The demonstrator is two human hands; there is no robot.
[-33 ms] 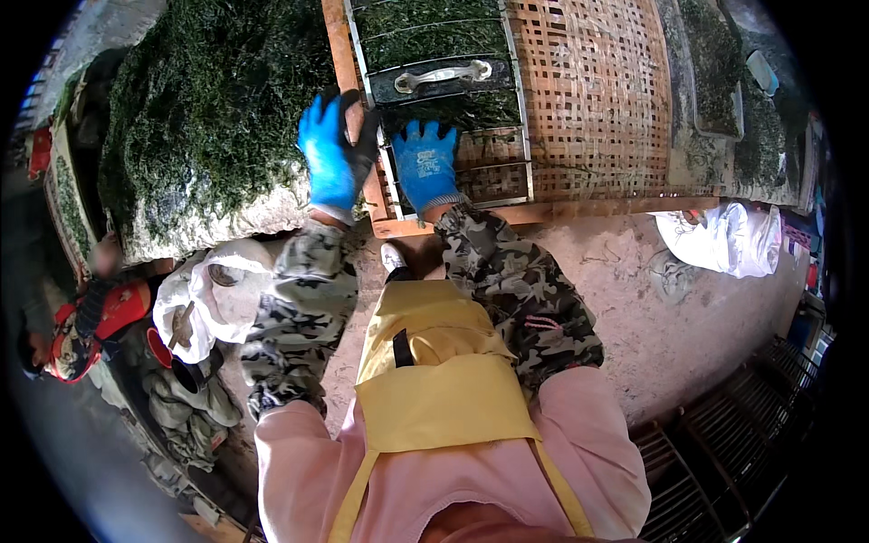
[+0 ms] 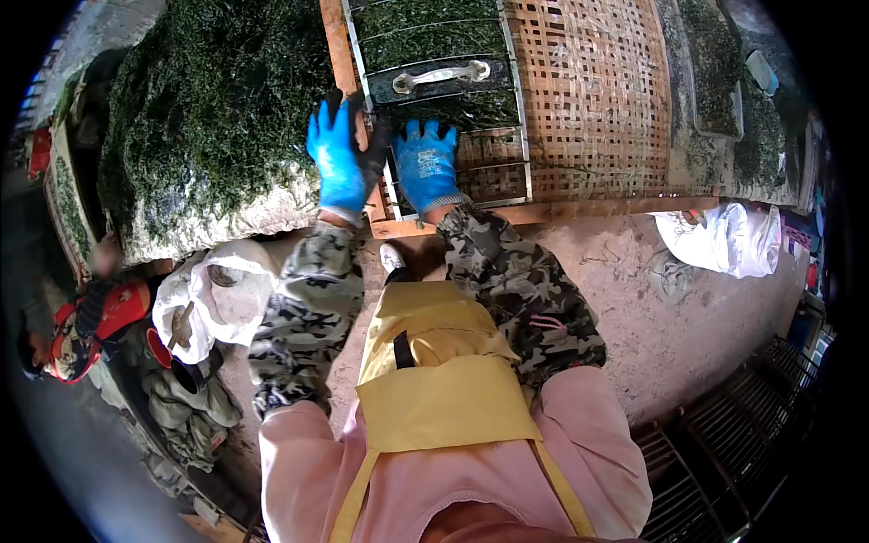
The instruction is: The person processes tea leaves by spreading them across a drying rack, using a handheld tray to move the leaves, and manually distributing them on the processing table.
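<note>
My left hand (image 2: 339,158), in a blue and dark glove, rests with fingers apart at the left edge of a wooden frame (image 2: 534,214), beside a big heap of dark green, seaweed-like strands (image 2: 217,109). Inside a metal wire frame (image 2: 518,100), my gloved right hand (image 2: 425,165) lies palm down, fingers spread, at the near edge of a green layer (image 2: 430,41). Its fingertips touch the strands. Across that layer sits a dark bar with a pale metal handle (image 2: 441,77), untouched by either hand. The wire frame lies on a woven slatted mat (image 2: 588,81).
White sacks (image 2: 222,294) stand on the floor at the left, and a white plastic bag (image 2: 724,240) at the right. Another person in red (image 2: 118,312) is at the far left. Trays with green strands (image 2: 715,72) lie at upper right; dark racks (image 2: 724,452) stand lower right.
My left hand has shifted a little to the right, closer to the wooden frame's edge. My right hand and the wire frame stay where they were.
</note>
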